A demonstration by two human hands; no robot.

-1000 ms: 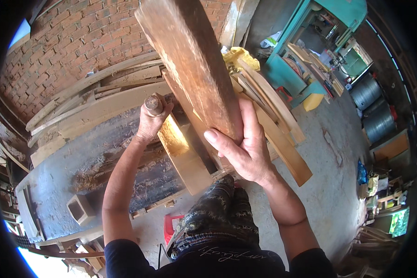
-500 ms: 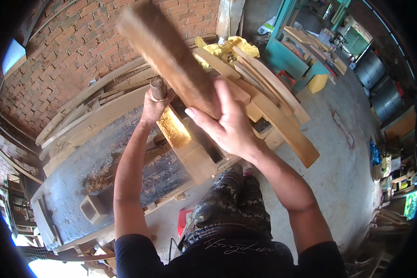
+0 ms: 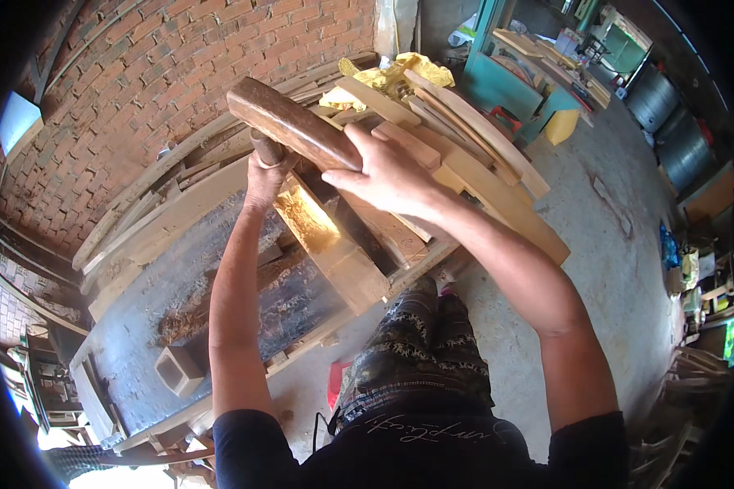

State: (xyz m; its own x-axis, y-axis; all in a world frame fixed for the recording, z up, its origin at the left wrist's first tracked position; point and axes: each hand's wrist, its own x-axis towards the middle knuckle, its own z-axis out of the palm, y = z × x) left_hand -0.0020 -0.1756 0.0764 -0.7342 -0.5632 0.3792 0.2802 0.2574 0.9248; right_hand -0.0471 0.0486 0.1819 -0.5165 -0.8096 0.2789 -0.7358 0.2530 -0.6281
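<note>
My left hand [image 3: 265,178] is closed around an upright wooden tool handle [image 3: 267,147] at the top of a pale timber block [image 3: 355,277], which has a rough carved hollow [image 3: 310,218] lit yellow. My right hand [image 3: 383,171] grips a long brown wooden beater [image 3: 281,118] that lies slanting just over the handle's top; whether they touch I cannot tell. The block rests on a dark, scarred workbench [image 3: 147,301], and a small hollow wooden box [image 3: 178,371] sits at its near left part.
Planks [image 3: 497,163] and crumpled yellow sheeting [image 3: 416,69] are piled behind the bench, below a brick wall [image 3: 155,57]. A turquoise cabinet [image 3: 497,81], metal drums [image 3: 656,102] and assorted clutter line the right of the concrete floor [image 3: 595,269]. A red plastic item [image 3: 334,383] is beside my legs.
My right hand has swung the beater down from high up toward the handle in my left hand, tilting it flatter. The view has shifted slightly; my left hand still holds the handle.
</note>
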